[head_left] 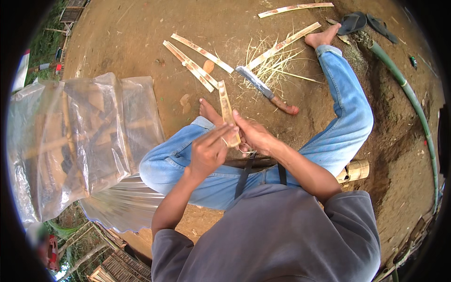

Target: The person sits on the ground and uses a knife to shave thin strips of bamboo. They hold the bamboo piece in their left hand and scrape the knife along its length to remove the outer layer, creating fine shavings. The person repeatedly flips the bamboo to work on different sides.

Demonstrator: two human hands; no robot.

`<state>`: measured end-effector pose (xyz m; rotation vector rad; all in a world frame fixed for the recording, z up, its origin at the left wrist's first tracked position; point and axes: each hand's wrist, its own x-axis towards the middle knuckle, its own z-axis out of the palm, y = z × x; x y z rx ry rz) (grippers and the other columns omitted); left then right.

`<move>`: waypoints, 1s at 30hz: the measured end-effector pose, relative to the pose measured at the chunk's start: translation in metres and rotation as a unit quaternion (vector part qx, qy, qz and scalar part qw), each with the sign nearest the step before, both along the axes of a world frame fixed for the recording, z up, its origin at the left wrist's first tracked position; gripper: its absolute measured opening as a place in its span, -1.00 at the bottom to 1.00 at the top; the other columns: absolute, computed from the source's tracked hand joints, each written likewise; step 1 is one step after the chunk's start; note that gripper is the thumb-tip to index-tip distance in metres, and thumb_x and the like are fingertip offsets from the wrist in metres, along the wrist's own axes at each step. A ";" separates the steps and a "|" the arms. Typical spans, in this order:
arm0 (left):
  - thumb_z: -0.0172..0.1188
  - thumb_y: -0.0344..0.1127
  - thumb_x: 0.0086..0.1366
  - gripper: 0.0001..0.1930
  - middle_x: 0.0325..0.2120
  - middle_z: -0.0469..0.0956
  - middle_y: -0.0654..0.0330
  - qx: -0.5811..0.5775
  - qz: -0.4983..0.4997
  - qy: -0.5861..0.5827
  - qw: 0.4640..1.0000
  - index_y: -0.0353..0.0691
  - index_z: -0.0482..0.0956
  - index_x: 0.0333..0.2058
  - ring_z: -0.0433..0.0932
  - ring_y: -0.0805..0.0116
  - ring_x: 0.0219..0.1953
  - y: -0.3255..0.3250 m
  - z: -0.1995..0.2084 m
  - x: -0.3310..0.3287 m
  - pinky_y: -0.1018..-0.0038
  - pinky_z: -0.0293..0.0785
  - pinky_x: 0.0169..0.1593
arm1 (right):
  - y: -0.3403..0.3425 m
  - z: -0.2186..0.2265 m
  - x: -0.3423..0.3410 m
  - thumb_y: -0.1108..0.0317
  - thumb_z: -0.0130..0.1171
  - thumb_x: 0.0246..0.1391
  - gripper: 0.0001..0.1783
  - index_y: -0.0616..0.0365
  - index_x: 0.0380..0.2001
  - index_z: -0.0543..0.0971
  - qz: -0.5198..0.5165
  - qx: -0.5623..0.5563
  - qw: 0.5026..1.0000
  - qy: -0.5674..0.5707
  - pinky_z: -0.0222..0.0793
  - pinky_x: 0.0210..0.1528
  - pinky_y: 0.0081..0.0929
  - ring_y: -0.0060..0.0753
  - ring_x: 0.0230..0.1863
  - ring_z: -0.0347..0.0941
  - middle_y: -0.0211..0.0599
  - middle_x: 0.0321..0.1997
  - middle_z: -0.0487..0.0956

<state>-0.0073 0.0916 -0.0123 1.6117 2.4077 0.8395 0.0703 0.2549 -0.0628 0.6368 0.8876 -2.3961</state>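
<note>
Both hands are at the near end of a split bamboo strip, which points away from me between my knees. My left hand has its fingers closed over the strip's left side. My right hand grips it from the right, with the thumb lying along it. A thin pale curl shows below the right fingers; whatever else may be in that hand is hidden. Beyond my hands, a machete with a reddish wooden handle lies on the ground, its blade tip beside another bamboo strip and pale shavings.
More bamboo strips lie ahead to the left, and one strip farther off. Clear plastic sheeting covers timber on the left. A long green bamboo pole lies right, near dark sandals. A cut bamboo piece sits by my right thigh.
</note>
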 end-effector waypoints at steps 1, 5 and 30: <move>0.18 -0.60 0.03 -0.60 -0.14 0.65 0.06 0.005 0.006 0.004 1.000 -0.25 0.66 -0.10 0.64 0.12 -0.05 0.002 0.003 -0.006 0.33 0.61 -0.03 | 0.006 0.001 0.000 -0.30 -0.07 0.24 -0.31 0.23 -0.33 0.53 -0.003 -0.034 0.999 0.011 0.43 -0.63 -0.53 -0.57 -0.63 0.39 -0.22 -0.52 0.55; 0.17 -0.63 -0.02 -0.59 -0.17 0.66 0.05 0.025 0.024 0.004 0.999 -0.27 0.66 -0.13 0.65 0.08 -0.09 0.011 0.010 -0.018 0.31 0.61 -0.05 | 0.029 0.035 0.006 -0.35 -0.10 0.23 -0.23 0.26 -0.46 0.54 0.078 0.062 0.987 0.127 0.35 -0.72 -0.61 -0.65 -0.78 0.31 -0.28 -0.69 0.50; 0.24 -0.58 0.14 -0.72 -0.25 0.68 0.02 0.130 0.182 -0.044 0.974 -0.36 0.61 -0.13 0.69 0.23 -0.19 0.015 0.027 -0.041 0.41 0.60 -0.11 | 0.141 0.020 0.042 -0.08 0.13 0.21 -0.38 0.34 0.00 0.52 0.050 0.733 0.678 0.033 0.51 -0.19 -0.18 0.03 -0.26 0.62 0.02 -0.30 0.66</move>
